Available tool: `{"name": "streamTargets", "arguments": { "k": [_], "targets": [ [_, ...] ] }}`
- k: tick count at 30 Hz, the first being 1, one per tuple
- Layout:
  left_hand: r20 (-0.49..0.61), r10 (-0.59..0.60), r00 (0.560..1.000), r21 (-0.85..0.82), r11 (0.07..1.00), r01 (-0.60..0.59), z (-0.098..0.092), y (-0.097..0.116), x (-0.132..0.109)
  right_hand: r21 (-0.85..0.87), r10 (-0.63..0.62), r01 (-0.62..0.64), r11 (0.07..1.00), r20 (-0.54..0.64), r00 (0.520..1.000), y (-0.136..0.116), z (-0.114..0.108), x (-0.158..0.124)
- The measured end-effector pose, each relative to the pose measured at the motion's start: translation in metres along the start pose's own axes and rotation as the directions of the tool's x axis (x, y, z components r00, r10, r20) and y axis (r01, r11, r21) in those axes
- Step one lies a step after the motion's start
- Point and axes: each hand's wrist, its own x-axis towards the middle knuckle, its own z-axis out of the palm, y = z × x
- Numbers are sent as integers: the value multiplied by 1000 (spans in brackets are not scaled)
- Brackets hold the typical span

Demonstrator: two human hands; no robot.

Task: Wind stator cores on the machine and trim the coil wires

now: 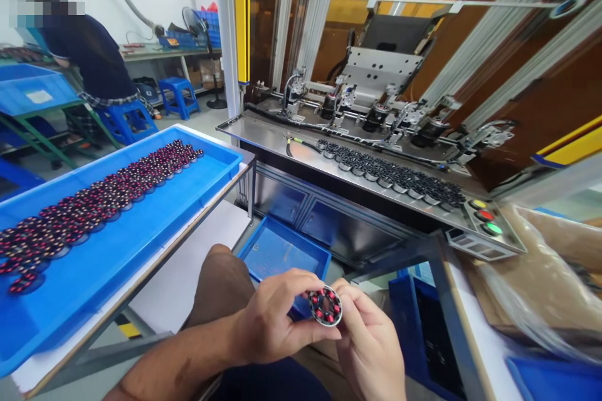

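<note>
Both hands meet low in the middle of the view around one small round motor stator [325, 306], a dark ring with red-wound coils. My left hand [270, 319] pinches its left edge with thumb and fingers. My right hand [369, 341] grips its right side, fingers curled. To the left, a blue tray [155, 219] on a table holds several rows of the same red-coiled stators [94, 200]. Ahead, the machine's steel bench [282, 135] carries a long double row of dark stators [390, 174].
An empty blue bin [282, 250] stands on the floor below my hands. Red, yellow and green buttons [486, 215] sit at the bench's right end. Brown plastic wrapping [540, 269] lies right. A person in dark clothes [89, 53] works at the far left, near blue stools [176, 95].
</note>
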Motion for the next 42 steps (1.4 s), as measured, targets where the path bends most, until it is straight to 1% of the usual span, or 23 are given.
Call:
{"name": "streamTargets", "arguments": {
  "k": [3,6,11,16,18,20,22,24,25,26,27,28,29,30,31,32,33,34,35,36,38,39,42],
  "targets": [
    [-30,25,999,80,997,-23,0,0,3,132,168,-165,977,-13,986,0,2,-1],
    [-57,87,995,106,991,-81,1,-1,5,181,252,-239,954,-53,966,-2,5,-2],
    [-27,76,997,114,991,-72,-1,-4,5,230,275,-259,938,-39,961,1,6,-1],
    [8,50,999,59,997,-51,-1,-9,1,208,250,-236,949,-45,967,4,5,-1],
    [20,48,999,34,998,-49,-1,-9,0,178,227,-217,960,-40,973,5,4,-1],
    [34,43,998,-1,999,-43,-2,-7,0,92,160,-156,983,-39,986,4,2,1],
    [47,10,999,-53,999,-8,-4,-4,0,-56,23,-25,998,-33,999,1,-1,4],
    [74,-70,995,-157,984,81,-7,-2,1,-236,-154,153,960,15,988,-6,-5,9],
    [99,-122,988,-253,957,143,-8,-2,2,-317,-243,250,915,63,968,-11,-7,12],
    [129,-178,975,-377,901,215,-8,-2,3,-380,-323,347,858,126,938,-17,-10,14],
    [163,-241,957,-509,810,291,-8,-3,3,-427,-386,434,794,199,901,-23,-13,16],
    [208,-310,928,-622,691,370,-8,-4,4,-456,-434,512,728,270,859,-29,-15,17],
    [267,-377,887,-699,558,448,-6,-6,4,-475,-465,574,667,337,819,-35,-18,19],
    [351,-424,835,-739,421,525,-3,-8,4,-487,-477,620,615,396,784,-40,-20,19],
    [455,-438,776,-742,294,602,0,-10,3,-495,-482,655,571,444,755,-44,-22,20],
    [557,-419,717,-718,190,669,3,-11,3,-505,-481,677,535,477,735,-47,-24,20],
    [634,-385,671,-689,113,716,6,-12,2,-511,-479,693,509,501,721,-50,-25,20],
    [674,-361,645,-671,67,738,9,-12,2,-509,-478,705,494,518,709,-52,-26,20],
    [676,-365,640,-672,51,739,10,-11,1,-500,-474,712,492,532,701,-54,-27,20],
    [651,-399,646,-683,63,727,11,-10,2,-488,-469,715,500,541,697,-55,-28,21],
    [573,-481,663,-706,120,697,10,-5,4,-462,-437,701,543,557,706,-59,-29,22],
    [549,-502,668,-711,141,689,8,-3,5,-451,-421,690,566,562,712,-60,-30,22],
    [520,-525,674,-713,167,681,4,3,8,-446,-384,661,603,565,731,-63,-33,23]
  ]
}}
